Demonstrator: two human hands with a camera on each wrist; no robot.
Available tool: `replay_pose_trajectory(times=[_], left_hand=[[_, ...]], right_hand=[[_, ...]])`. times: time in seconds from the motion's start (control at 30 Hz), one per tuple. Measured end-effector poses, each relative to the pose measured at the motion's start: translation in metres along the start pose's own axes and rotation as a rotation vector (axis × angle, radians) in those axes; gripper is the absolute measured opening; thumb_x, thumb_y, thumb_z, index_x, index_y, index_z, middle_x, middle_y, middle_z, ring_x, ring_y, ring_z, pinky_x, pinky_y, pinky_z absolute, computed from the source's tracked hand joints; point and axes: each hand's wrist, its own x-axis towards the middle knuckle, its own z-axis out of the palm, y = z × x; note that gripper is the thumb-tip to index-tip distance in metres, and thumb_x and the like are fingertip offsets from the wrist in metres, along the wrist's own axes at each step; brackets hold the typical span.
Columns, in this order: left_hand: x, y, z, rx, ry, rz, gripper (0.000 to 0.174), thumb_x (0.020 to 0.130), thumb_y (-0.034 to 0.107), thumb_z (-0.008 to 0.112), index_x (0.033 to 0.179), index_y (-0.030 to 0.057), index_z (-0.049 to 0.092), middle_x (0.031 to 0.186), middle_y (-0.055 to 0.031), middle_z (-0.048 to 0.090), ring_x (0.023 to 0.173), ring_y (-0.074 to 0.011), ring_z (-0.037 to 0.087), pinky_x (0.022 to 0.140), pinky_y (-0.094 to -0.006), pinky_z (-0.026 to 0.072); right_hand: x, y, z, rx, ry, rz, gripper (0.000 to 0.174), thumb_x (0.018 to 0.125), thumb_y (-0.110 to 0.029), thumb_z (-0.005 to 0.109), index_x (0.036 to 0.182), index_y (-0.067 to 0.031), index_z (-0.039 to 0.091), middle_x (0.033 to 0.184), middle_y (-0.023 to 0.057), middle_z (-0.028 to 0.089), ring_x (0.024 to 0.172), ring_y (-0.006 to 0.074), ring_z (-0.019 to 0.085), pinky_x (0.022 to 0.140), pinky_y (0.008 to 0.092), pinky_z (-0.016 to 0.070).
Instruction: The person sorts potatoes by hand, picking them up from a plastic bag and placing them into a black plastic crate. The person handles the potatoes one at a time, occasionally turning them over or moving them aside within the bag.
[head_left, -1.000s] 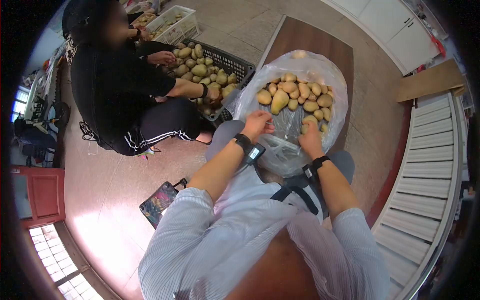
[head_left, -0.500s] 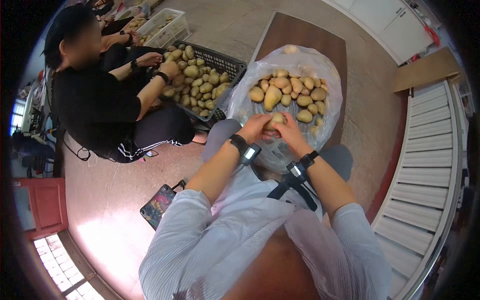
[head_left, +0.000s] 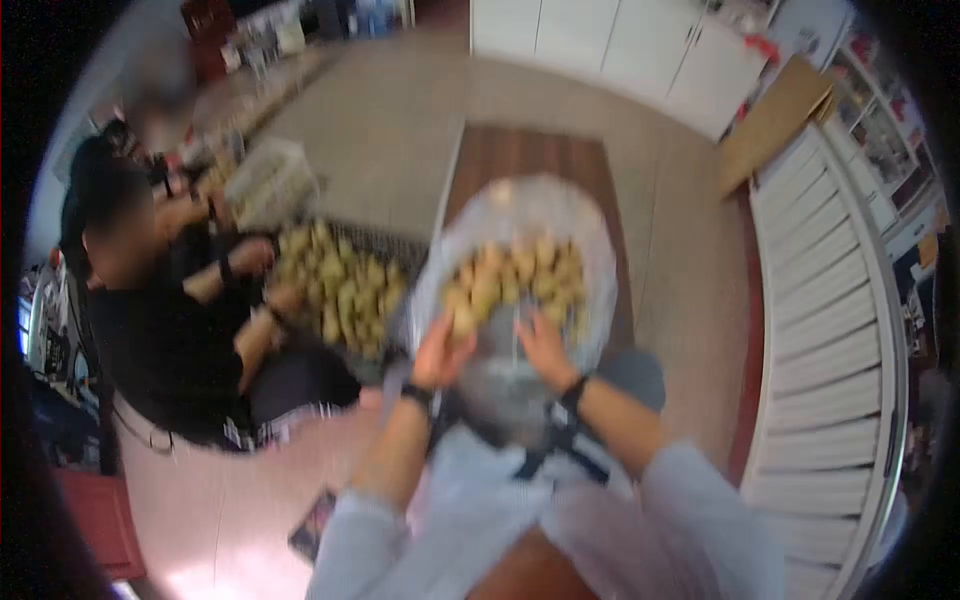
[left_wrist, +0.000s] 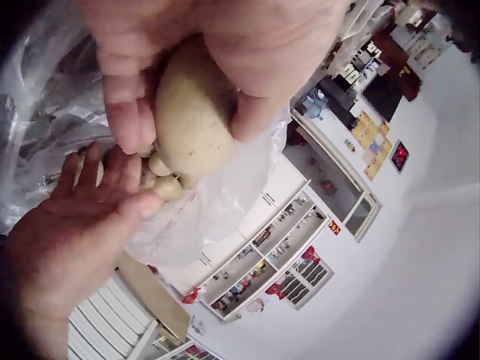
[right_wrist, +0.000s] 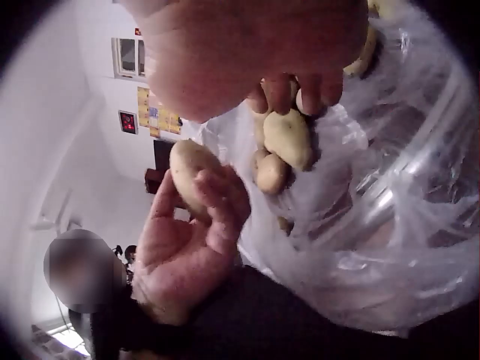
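My left hand (head_left: 440,355) holds a smooth tan potato (left_wrist: 196,112) between thumb and fingers, at the near left side of a clear plastic bag (head_left: 590,225). The same potato shows from the other side in the right wrist view. My right hand (head_left: 543,345) is at the near right part of the bag, its fingers loosely extended and apart from the held potato. Beyond both hands, several loose potatoes (head_left: 545,262) lie inside the bag. One long, pear-shaped potato (right_wrist: 288,140) is among them, beside a rounder one. The head view is blurred.
The bag sits on a brown wooden board (head_left: 520,155). To the left, a person in black (head_left: 165,325) works over a dark crate (head_left: 400,250) of potatoes, with a white crate (head_left: 285,165) behind. A white slatted panel (head_left: 815,350) stands to the right.
My right hand reached among the bag's potatoes, then both hands met around one potato. Now they are apart, with the potato in my left hand. The head view has tilted upward.
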Motion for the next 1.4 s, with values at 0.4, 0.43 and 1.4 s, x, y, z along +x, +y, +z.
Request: replay_pose_trajectory(times=[0.4, 0.43, 1.4], left_hand=[[0.025, 0.096, -0.089, -0.077, 0.376, 0.347, 0.032, 0.096, 0.027, 0.053, 0.119, 0.0045, 0.053, 0.108, -0.0114, 0.06, 0.088, -0.0277, 0.06, 0.073, -0.0398, 0.0535], [0.027, 0.101, -0.103, -0.071, 0.41, 0.339, 0.032, 0.096, 0.026, 0.052, 0.12, 0.0045, 0.053, 0.109, -0.0119, 0.06, 0.089, -0.0283, 0.06, 0.074, -0.0405, 0.0538], [0.026, 0.107, -0.144, 1.972, 0.732, 0.419, 0.025, 0.088, 0.028, 0.061, 0.093, 0.0033, 0.059, 0.084, -0.0119, 0.065, 0.081, -0.0269, 0.065, 0.071, -0.039, 0.0532]], right_hand=[[0.013, 0.043, -0.054, -0.391, 0.1, 0.165, 0.057, 0.078, -0.019, 0.061, 0.126, 0.0049, 0.042, 0.129, 0.0264, 0.046, 0.119, 0.0423, 0.044, 0.102, 0.0487, 0.0358], [0.013, 0.045, -0.054, -0.388, 0.098, 0.153, 0.057, 0.078, -0.019, 0.061, 0.126, 0.0049, 0.042, 0.129, 0.0264, 0.046, 0.119, 0.0423, 0.044, 0.102, 0.0487, 0.0358], [0.015, 0.092, -0.035, -0.247, 0.114, 0.497, 0.062, 0.079, -0.035, 0.068, 0.123, 0.0027, 0.045, 0.123, 0.0312, 0.05, 0.115, 0.0463, 0.049, 0.096, 0.0486, 0.0426]])
